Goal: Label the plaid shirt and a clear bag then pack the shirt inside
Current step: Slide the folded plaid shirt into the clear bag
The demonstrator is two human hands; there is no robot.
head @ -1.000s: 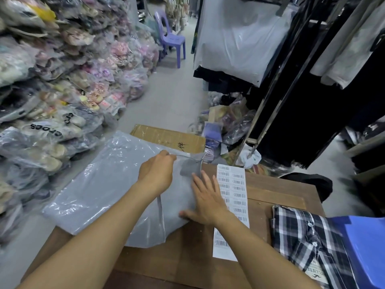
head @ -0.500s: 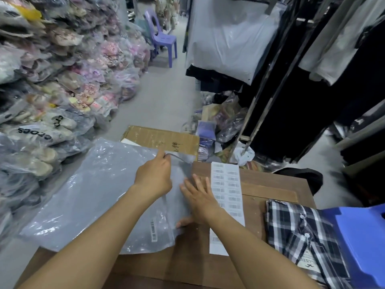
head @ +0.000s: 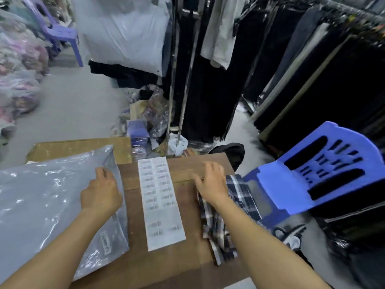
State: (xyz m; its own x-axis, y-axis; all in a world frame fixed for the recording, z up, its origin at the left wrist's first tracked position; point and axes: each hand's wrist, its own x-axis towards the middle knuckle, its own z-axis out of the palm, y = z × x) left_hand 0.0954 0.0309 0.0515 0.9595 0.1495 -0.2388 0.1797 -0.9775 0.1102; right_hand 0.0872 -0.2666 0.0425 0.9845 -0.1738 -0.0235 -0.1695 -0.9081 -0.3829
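Note:
A clear plastic bag [head: 41, 197] lies flat over the left side of the wooden table [head: 135, 265], with a small barcode label [head: 105, 243] stuck near its near right corner. My left hand [head: 101, 192] rests on the bag's right edge, fingers curled. A white sheet of barcode labels [head: 161, 203] lies in the middle of the table. The folded plaid shirt [head: 220, 226] sits at the table's right edge. My right hand [head: 210, 184] hovers over its far end, fingers spread, holding nothing.
A blue plastic chair [head: 312, 176] stands close to the right of the shirt. A cardboard sheet [head: 81, 147] lies beyond the bag. Racks of dark clothes [head: 291, 69] hang behind, and bagged goods [head: 18, 80] pile up on the left.
My right hand left the bag and moved right, across the label sheet, to the plaid shirt. My head turned right, so the chair came into view. My left hand stayed on the bag.

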